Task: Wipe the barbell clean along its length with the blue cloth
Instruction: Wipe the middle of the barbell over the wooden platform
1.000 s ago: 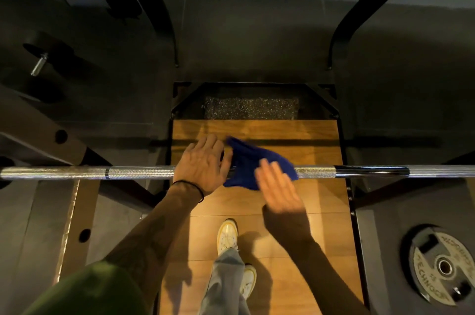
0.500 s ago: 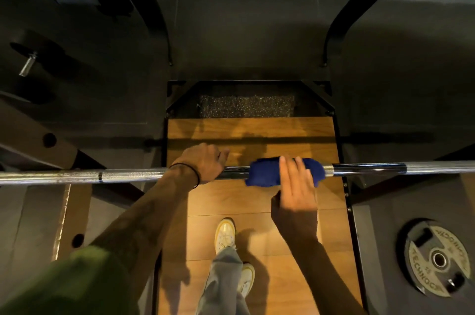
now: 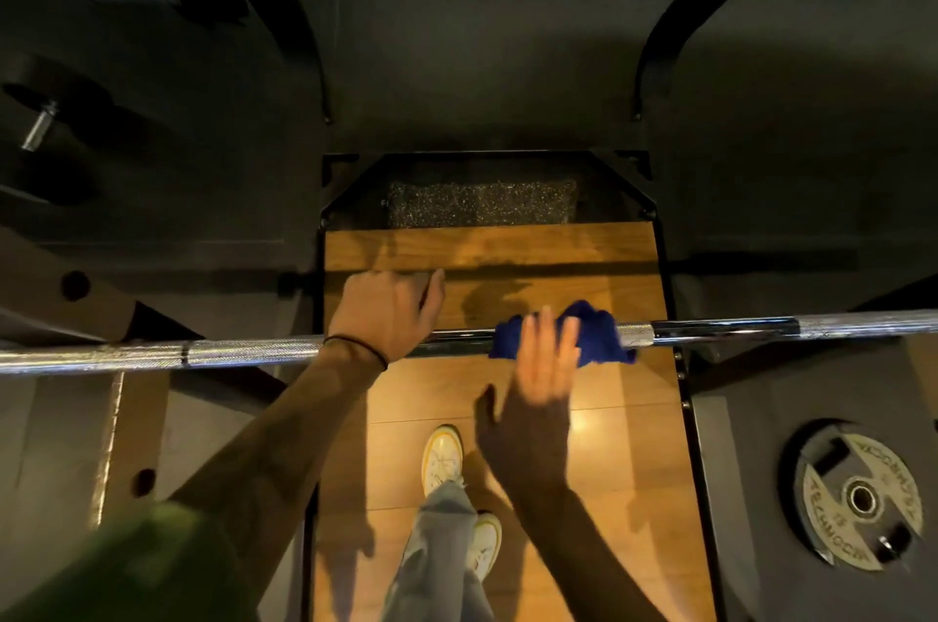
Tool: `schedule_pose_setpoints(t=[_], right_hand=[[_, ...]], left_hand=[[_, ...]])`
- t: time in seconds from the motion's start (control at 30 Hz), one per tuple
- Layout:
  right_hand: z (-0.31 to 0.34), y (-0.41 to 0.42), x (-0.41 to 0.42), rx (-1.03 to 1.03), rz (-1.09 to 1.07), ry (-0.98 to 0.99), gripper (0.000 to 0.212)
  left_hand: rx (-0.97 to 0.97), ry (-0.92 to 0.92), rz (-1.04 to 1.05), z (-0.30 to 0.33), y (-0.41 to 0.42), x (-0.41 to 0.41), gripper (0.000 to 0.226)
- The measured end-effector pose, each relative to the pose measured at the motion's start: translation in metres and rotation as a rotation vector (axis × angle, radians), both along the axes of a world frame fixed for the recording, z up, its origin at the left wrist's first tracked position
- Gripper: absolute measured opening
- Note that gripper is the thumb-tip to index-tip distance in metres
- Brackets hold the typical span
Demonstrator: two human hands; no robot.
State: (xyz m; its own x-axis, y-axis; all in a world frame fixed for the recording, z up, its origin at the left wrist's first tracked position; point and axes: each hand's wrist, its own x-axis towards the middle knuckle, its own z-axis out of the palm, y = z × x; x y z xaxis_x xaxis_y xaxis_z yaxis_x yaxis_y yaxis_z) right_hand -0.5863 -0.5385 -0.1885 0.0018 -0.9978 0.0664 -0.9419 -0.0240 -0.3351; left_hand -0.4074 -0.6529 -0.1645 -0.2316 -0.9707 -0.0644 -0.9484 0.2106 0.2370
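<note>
A steel barbell (image 3: 243, 351) runs across the view from left to right at waist height. My left hand (image 3: 388, 311) is closed over the bar near its middle, a black band on the wrist. A blue cloth (image 3: 599, 339) is bunched around the bar just to the right. My right hand (image 3: 545, 357) lies flat against the near side of the cloth, fingers straight and pointing up, slightly blurred. The bar under the cloth is hidden.
A wooden platform (image 3: 507, 256) lies below, with my shoes (image 3: 442, 456) on it. A weight plate (image 3: 858, 499) lies on the black mat at lower right. Black rack uprights (image 3: 665, 22) rise behind, and rack beams (image 3: 61, 286) with holes stand at left.
The cloth went from loosely draped to wrapped on the bar and slid right. My right hand followed it and now has its fingers straightened. My left hand closed on the bar.
</note>
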Motion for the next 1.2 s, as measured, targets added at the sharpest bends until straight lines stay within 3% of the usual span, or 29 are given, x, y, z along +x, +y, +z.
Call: schedule_pose_setpoints(t=[0.07, 0.13, 0.23, 0.33, 0.43, 0.5, 0.57, 0.63, 0.7, 0.73, 0.8, 0.9, 1.0, 1.1, 1.2], right_hand=[[-0.005, 0.008, 0.007, 0.004, 0.301, 0.044, 0.093], [-0.014, 0.004, -0.025, -0.013, 0.478, 0.128, 0.093], [-0.01, 0.011, -0.053, -0.044, 0.19, 0.143, 0.085], [0.008, 0.014, 0.004, 0.031, -0.012, 0.004, 0.084], [0.011, 0.02, 0.034, 0.066, 0.314, 0.003, 0.097], [0.003, 0.013, 0.009, 0.056, 0.396, 0.087, 0.103], [-0.003, 0.011, -0.021, 0.041, 0.23, 0.123, 0.106], [0.001, 0.008, -0.028, 0.039, -0.055, 0.039, 0.105], [0.008, 0.002, -0.004, 0.067, -0.19, -0.053, 0.102], [0.01, 0.002, 0.007, 0.083, -0.157, -0.084, 0.1], [0.008, 0.006, 0.014, 0.091, 0.12, -0.067, 0.098], [-0.003, 0.001, -0.03, 0.033, 0.44, 0.132, 0.104], [-0.005, -0.002, -0.059, 0.02, 0.158, 0.116, 0.105], [0.006, 0.001, -0.008, 0.061, -0.121, -0.054, 0.099], [0.009, 0.011, 0.014, 0.06, 0.216, -0.029, 0.099]], left_hand=[[-0.229, -0.014, -0.041, -0.007, 0.01, 0.001, 0.047], [-0.304, 0.013, -0.055, -0.009, 0.01, 0.001, 0.041], [-0.332, 0.058, -0.048, -0.005, 0.007, -0.001, 0.038], [-0.323, 0.066, -0.017, -0.006, 0.007, -0.002, 0.038], [-0.329, 0.055, 0.003, -0.005, 0.009, -0.002, 0.034], [-0.321, 0.061, 0.02, -0.004, 0.007, -0.002, 0.03], [-0.313, 0.086, 0.02, -0.004, 0.007, -0.003, 0.026], [-0.303, 0.11, 0.004, -0.002, 0.007, -0.002, 0.022], [-0.296, 0.121, -0.009, -0.002, 0.006, -0.001, 0.021], [-0.285, 0.113, -0.014, -0.004, 0.006, 0.0, 0.026], [-0.243, 0.08, -0.012, -0.006, 0.005, 0.0, 0.044], [-0.193, 0.063, 0.005, -0.007, 0.003, 0.001, 0.06], [-0.176, 0.03, 0.017, -0.005, 0.001, -0.001, 0.064], [-0.169, 0.005, 0.029, -0.006, 0.003, 0.0, 0.063], [-0.157, -0.01, 0.046, -0.007, 0.005, 0.0, 0.063]])
